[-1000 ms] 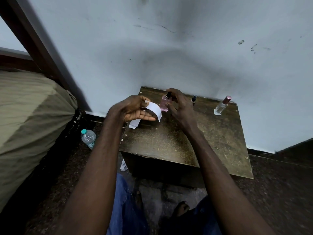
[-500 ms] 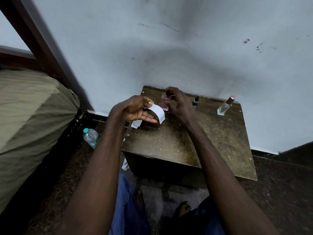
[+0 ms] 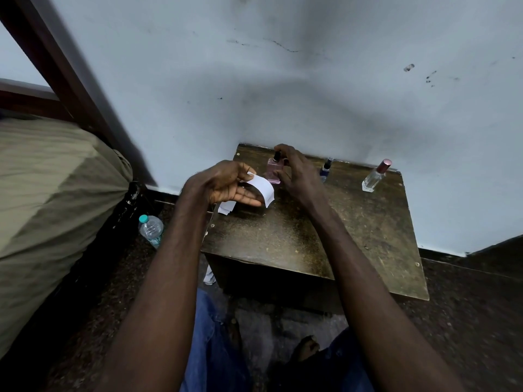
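A person's left hand [image 3: 226, 185], just left of the frame's centre, pinches one end of a curved white paper strip [image 3: 262, 188] between thumb and forefinger, while its other fingers lie stretched out flat beneath the strip. The strip arches over and down, its free end hanging just above the worn dark-brown wooden worktop [image 3: 311, 236]. Directly right of the strip, the right hand [image 3: 295, 175] curls around a small square pink glass perfume bottle with a black cap [image 3: 273, 171]; one finger bends over the top of the cap and the others wrap the bottle's right side. The bottle stands upright on the worktop near its upper left corner, close to the pale blue-grey wall [image 3: 311, 94], and the strip hangs just beside it; whether the two touch cannot be told.

Further right along the worktop's far edge stand a small dark-blue bottle [image 3: 326, 168] and, well apart from it, a clear glass bottle with a rose-coloured cap [image 3: 375, 176]. A few loose white paper pieces [image 3: 227, 207] lie at the worktop's left edge under the left hand. On the floor at lower left lies a clear plastic water bottle with a teal cap [image 3: 151, 230], beside olive-green bedding [image 3: 42, 193] filling the frame's left side
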